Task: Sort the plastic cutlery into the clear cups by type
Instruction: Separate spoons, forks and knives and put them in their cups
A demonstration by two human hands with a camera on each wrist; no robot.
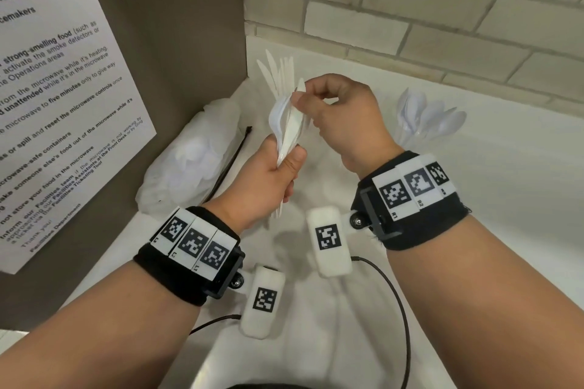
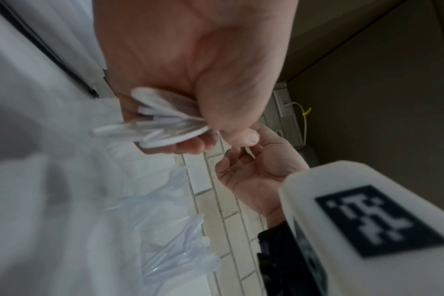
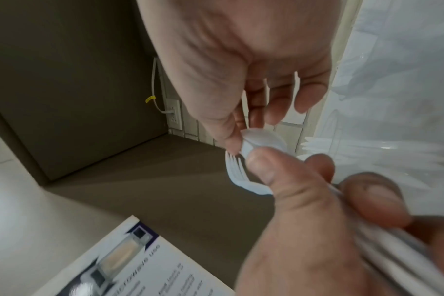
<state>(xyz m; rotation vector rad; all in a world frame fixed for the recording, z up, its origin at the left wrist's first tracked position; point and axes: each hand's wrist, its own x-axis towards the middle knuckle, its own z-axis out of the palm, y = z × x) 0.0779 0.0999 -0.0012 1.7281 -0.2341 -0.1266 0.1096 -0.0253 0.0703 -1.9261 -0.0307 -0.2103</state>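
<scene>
My left hand (image 1: 289, 164) grips a bundle of white plastic cutlery (image 1: 289, 126) by the handles, heads pointing up. In the right wrist view the bundle shows fork tines (image 3: 235, 170) and a spoon bowl (image 3: 262, 140). My right hand (image 1: 305, 96) pinches the top of that spoon (image 1: 301, 87) between thumb and fingers, just above the bundle. The handle ends (image 2: 162, 122) stick out below my left fist. White knives (image 1: 278, 75) stand fanned at the back. Clear spoons (image 1: 426, 116) stand in a cup to the right.
A crumpled clear plastic bag (image 1: 189, 164) lies at the left beside a thin black strip (image 1: 234, 157). A brown panel with a printed notice (image 1: 57, 97) closes the left side. A tiled wall (image 1: 410, 9) stands behind. The white counter (image 1: 474, 199) stretches right.
</scene>
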